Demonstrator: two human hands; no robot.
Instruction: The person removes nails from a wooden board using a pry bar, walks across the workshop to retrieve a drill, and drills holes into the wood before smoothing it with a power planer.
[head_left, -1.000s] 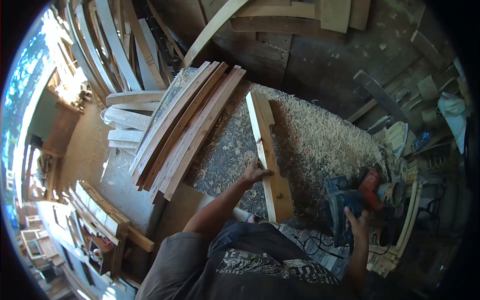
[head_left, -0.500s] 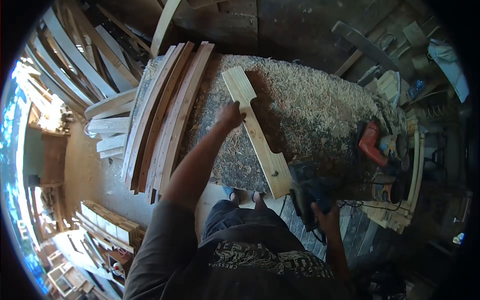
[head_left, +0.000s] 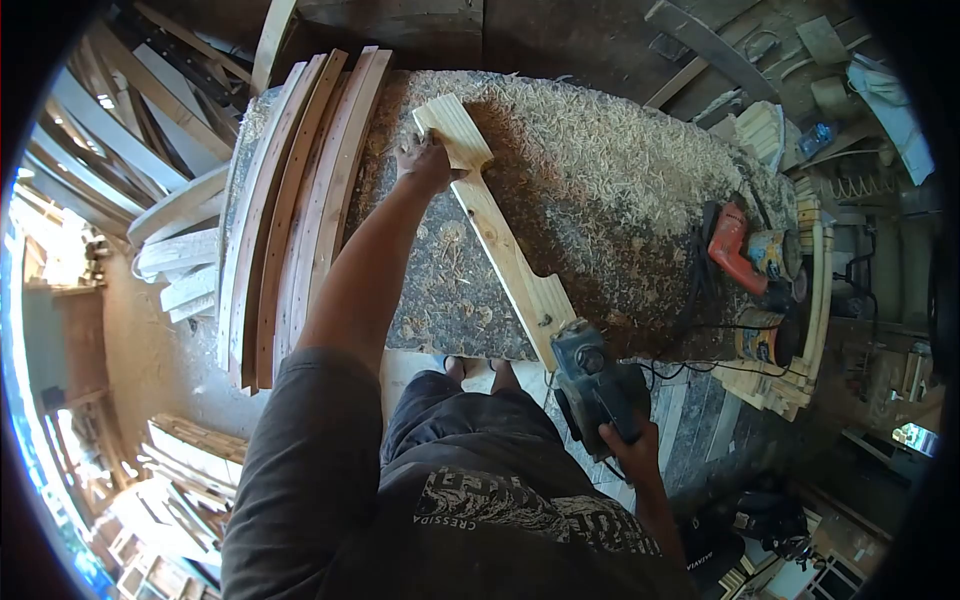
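A pale wooden board (head_left: 505, 255) with a cut-out along its right edge lies slanted across the workbench (head_left: 440, 290). My left hand (head_left: 425, 163) grips its far end from the left side, fingers over the top face. In my right hand (head_left: 637, 452) is the rear handle of an electric hand planer (head_left: 597, 378). The planer's front is at the board's near end, beyond the bench's front edge. Whether its sole touches the wood cannot be seen.
Curved wooden strips (head_left: 325, 190) lie side by side on the bench's left. Wood shavings (head_left: 600, 150) cover much of its top. A red power tool (head_left: 733, 250) and a tin can (head_left: 768, 335) are at the right, near the planer's black cord (head_left: 690, 365). Stacked timber (head_left: 195, 250) stands left.
My left hand has slid up the board towards its far end. The planer has come closer against the near end. The whole view has shifted somewhat.
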